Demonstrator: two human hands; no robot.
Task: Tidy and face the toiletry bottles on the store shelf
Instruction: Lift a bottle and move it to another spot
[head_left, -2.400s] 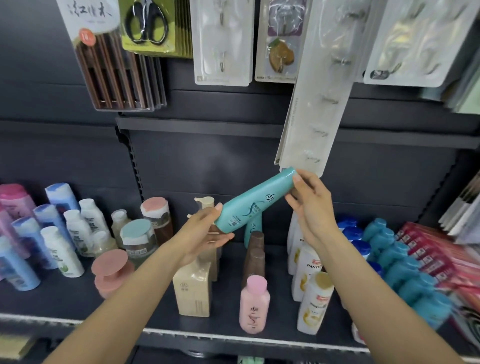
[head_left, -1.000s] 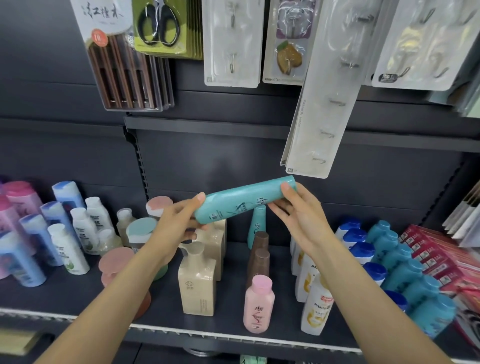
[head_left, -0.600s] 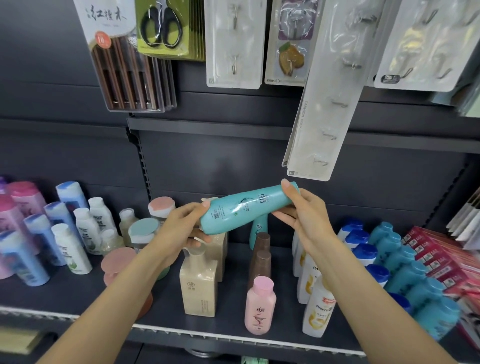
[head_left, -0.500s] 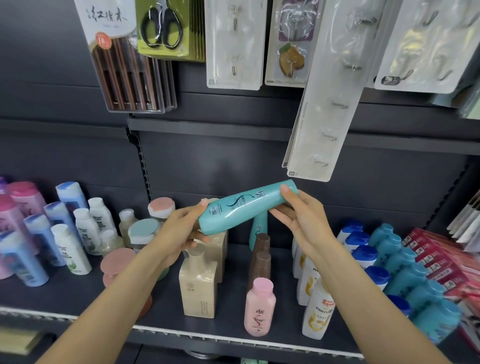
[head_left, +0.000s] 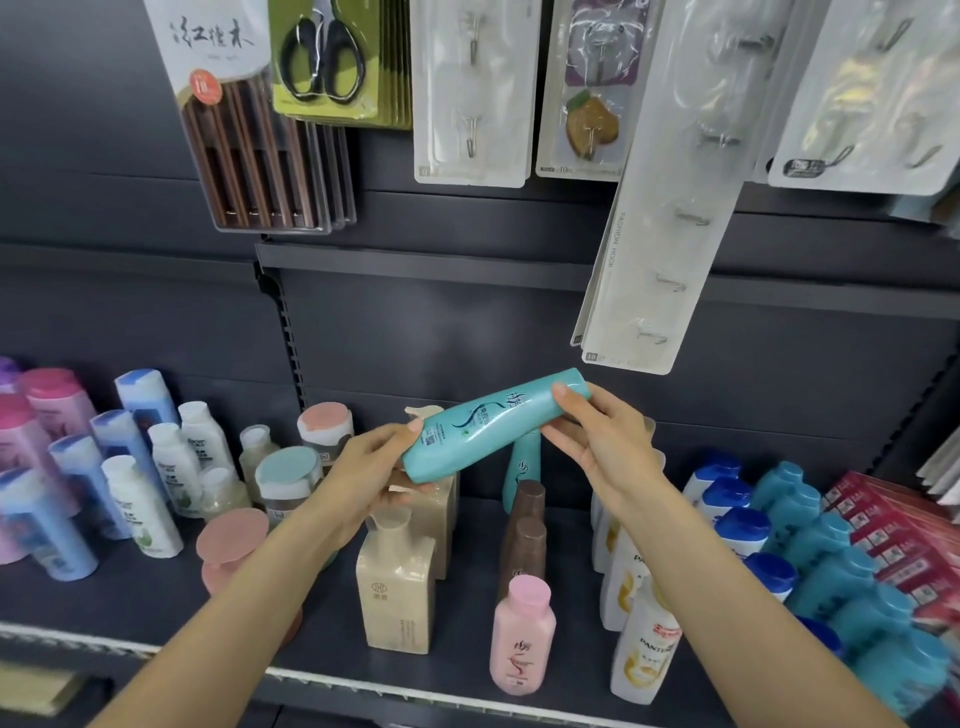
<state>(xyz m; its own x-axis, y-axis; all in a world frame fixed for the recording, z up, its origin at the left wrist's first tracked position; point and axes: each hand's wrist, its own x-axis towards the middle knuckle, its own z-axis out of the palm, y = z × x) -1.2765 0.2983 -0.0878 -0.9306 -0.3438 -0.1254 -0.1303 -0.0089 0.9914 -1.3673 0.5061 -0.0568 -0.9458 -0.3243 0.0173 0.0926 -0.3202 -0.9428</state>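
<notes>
Above the middle of the shelf (head_left: 291, 603) we hold the teal bottle (head_left: 493, 423) in the air, lying nearly flat with its wide base low on our left and its narrow cap end higher on our right. Our left hand (head_left: 371, 475) grips the base, fingers curled under it and the thumb on top; our right hand (head_left: 597, 439) pinches the cap end between thumb and fingertips. Both hands are closed on the bottle, neither spread.

To do this step well, we judge that we should roll the bottle until the printed swirl and lettering face us, tip it upright, then set it down in front of the second teal bottle (head_left: 522, 470) standing behind (the matching one, so it seems). The gap there is narrow: the brown bottles (head_left: 524, 525) and the beige pump bottle (head_left: 397, 584) stand close by and could be knocked, so we should lower it slowly and straight.

Much stays unclear. Our left hand hides part of the base, the small print is too fine to read, and the second teal bottle is half covered by the held one. The blue bottles (head_left: 737, 525) on the right run off past the edge of the view.
</notes>
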